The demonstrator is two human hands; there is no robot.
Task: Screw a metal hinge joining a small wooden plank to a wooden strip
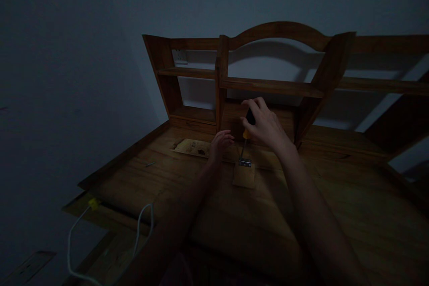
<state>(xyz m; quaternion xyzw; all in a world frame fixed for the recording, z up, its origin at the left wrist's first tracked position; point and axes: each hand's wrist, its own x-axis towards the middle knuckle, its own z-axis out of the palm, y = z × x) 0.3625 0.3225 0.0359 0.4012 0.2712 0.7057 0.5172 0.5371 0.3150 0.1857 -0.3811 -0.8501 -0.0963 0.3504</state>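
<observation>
My right hand (266, 123) is closed around the black and yellow handle of a screwdriver (246, 134). Its shaft points down at a small metal hinge-like piece (245, 162), which lies at the back edge of a small light wooden block (244, 177) on the wooden desk (187, 178). To the left of the shaft, my left hand (221, 144) hovers with its fingers stretched out, holding nothing that I can see. Dim light hides whether the tip sits in a screw.
A wooden shelf unit (271, 84) stands along the back of the desk, against the wall. Behind my left hand is a pale strip-shaped recess or board (191, 146). A thin screw-like piece (149, 164) lies at left. A white cable (69, 250) loops over the front left edge.
</observation>
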